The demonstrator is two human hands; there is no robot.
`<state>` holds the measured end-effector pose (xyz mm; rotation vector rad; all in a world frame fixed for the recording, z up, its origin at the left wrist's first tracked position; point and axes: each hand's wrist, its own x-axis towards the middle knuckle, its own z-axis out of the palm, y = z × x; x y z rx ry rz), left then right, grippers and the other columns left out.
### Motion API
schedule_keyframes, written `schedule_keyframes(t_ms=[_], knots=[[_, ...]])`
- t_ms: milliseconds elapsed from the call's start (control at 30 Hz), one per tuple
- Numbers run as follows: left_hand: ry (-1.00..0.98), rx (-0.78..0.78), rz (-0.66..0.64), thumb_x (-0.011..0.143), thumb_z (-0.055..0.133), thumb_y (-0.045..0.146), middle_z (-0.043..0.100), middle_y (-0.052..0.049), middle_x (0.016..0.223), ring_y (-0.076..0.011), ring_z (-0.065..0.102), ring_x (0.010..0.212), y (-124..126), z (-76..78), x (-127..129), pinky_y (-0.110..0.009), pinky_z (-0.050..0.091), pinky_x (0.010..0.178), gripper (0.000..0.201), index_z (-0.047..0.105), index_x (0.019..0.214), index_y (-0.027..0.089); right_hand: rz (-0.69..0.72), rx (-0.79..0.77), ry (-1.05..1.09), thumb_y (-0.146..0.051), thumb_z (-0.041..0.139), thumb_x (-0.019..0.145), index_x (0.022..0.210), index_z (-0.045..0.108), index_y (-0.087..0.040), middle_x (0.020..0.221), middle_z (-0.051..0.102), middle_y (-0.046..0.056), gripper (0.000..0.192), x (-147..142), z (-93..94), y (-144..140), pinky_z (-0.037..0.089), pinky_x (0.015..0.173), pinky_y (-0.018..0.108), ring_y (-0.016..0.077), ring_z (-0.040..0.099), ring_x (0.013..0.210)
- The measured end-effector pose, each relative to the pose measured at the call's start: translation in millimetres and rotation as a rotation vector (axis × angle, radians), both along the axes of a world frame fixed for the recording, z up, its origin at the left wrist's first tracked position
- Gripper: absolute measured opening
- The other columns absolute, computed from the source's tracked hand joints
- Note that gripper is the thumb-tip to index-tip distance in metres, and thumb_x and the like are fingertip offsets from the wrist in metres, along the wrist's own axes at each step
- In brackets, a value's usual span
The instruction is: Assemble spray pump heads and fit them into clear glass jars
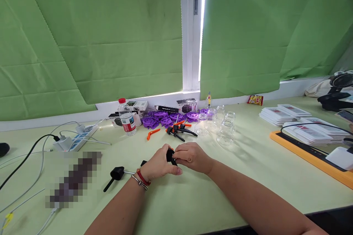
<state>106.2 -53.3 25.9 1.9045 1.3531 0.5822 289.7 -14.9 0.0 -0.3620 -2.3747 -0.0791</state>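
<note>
at centre frame, left hand (160, 165) and right hand (193, 158) both pinch closed on a small black part (170, 155) above the pale green table (248, 176); steady, aligned pressure seems advisable.

Bright, even daylight. Glaring white strip at gap (202, 25) between green blinds (110, 36). Soft, faint shadows on table (220, 191). Wide-angle bending at edges. Pixelated patch (73, 178) at left. Focus mostly sharp.
</note>
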Motion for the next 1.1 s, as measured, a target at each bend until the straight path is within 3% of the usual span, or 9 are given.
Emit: schedule_keyframes(t_ms=[300, 467, 667, 767, 867, 933, 1100], knots=[[-0.021, -0.009, -0.018, 0.048, 0.075, 0.045, 0.047, 0.001, 0.082, -0.0147, 0.041, 0.073, -1.2, 3.2, 0.0, -0.027, 0.037, 0.063, 0.061, 0.045, 0.093, 0.018, -0.057, 0.041, 0.013, -0.034, 0.043, 0.093, 0.071, 0.061, -0.019, 0.07, 0.063, 0.001, 0.032, -2.3, -2.8, -1.8, 0.031, 0.056, 0.026, 0.0096, 0.055, 0.061], [-0.034, -0.005, -0.017, 0.05, 0.075, 0.044, 0.047, 0.001, 0.081, -0.0146, 0.041, 0.073, -0.7, 2.9, -0.6, -0.026, 0.037, 0.062, 0.059, 0.045, 0.093, 0.018, -0.066, 0.065, 0.03, -0.035, 0.043, 0.092, 0.08, 0.063, -0.019, 0.078, 0.065, 0.003, 0.028, -1.5, 0.0, -3.7, 0.032, 0.057, 0.026, 0.0102, 0.054, 0.062], [-0.02, 0.012, -0.008, 0.05, 0.075, 0.044, 0.05, 0.001, 0.081, -0.015, 0.044, 0.073, 4.0, -0.4, -2.9, -0.027, 0.039, 0.062, 0.058, 0.046, 0.093, 0.017, -0.071, 0.043, -0.014, -0.031, 0.043, 0.093, 0.075, 0.063, -0.019, 0.074, 0.064, 0.001, 0.029, -2.7, -3.1, -1.1, 0.032, 0.057, 0.025, 0.0097, 0.054, 0.063], [0.02, 0.042, 0.095, 0.05, 0.075, 0.046, 0.051, 0.0, 0.08, -0.0163, 0.047, 0.073, 9.8, -4.4, -6.6, -0.029, 0.04, 0.063, 0.059, 0.046, 0.093, 0.017, -0.193, -0.067, -0.021, -0.029, 0.049, 0.09, 0.078, 0.063, -0.018, 0.075, 0.064, 0.002, 0.022, -3.4, -5.8, 2.0, 0.032, 0.056, 0.025, 0.0106, 0.054, 0.062], [0.027, 0.159, 0.283, 0.05, 0.075, 0.051, 0.053, -0.003, 0.085, -0.0188, 0.051, 0.077, 16.9, -10.7, -10.9, -0.032, 0.042, 0.067, 0.066, 0.044, 0.096, 0.016, -0.308, -0.256, -0.08, -0.027, 0.058, 0.083, 0.08, 0.063, -0.017, 0.073, 0.064, 0.001, 0.012, -7.0, -7.1, -5.1, 0.034, 0.055, 0.024, 0.0115, 0.055, 0.061], [0.008, 0.271, 0.412, 0.05, 0.074, 0.055, 0.053, -0.004, 0.089, -0.0203, 0.052, 0.082, 22.7, -16.0, -14.0, -0.034, 0.043, 0.072, 0.07, 0.042, 0.099, 0.016, -0.27, -0.337, -0.182, -0.028, 0.061, 0.081, 0.079, 0.064, -0.018, 0.072, 0.064, 0.001, 0.011, -13.8, -7.6, -16.8, 0.036, 0.057, 0.024, 0.0127, 0.057, 0.064], [-0.13, 0.469, 0.657, 0.048, 0.076, 0.052, 0.053, -0.005, 0.093, -0.0216, 0.055, 0.085, 39.6, -23.8, -33.8, -0.037, 0.044, 0.076, 0.071, 0.042, 0.1, 0.018, -0.173, -0.345, -0.405, -0.026, 0.047, 0.089, 0.09, 0.064, -0.017, 0.085, 0.065, 0.004, 0.019, -40.3, -10.8, -45.4, 0.038, 0.061, 0.025, 0.0152, 0.06, 0.077]])
